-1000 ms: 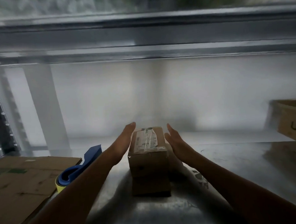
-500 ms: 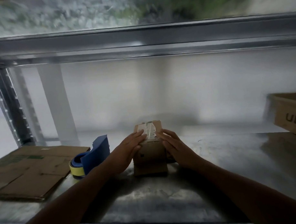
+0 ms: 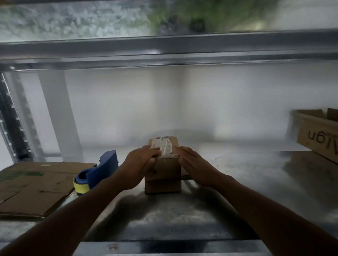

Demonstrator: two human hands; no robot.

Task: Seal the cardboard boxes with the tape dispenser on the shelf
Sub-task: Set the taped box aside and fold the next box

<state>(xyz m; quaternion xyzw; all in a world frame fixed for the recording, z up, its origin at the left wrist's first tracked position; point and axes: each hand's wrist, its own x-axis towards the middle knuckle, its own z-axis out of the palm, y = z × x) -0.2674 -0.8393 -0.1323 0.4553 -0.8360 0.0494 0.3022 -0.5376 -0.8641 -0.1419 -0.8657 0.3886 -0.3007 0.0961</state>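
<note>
A second before, both hands had flanked the small box (image 3: 163, 174) mid-shelf; by this moment the left hand (image 3: 140, 163) and right hand (image 3: 194, 165) lay on its top, fingers together, pressing the flaps down. That left it ready for taping, the tape dispenser (image 3: 97, 172) lying untouched just to its left.

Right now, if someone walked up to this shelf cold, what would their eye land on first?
Dead centre, the small cardboard box with a torn label on top, the left hand and right hand pressing on it from either side. Next, the blue and yellow tape dispenser lying untouched just left, beside flattened cardboard. Far right on the metal shelf sits an open box with upside-down lettering.
</note>
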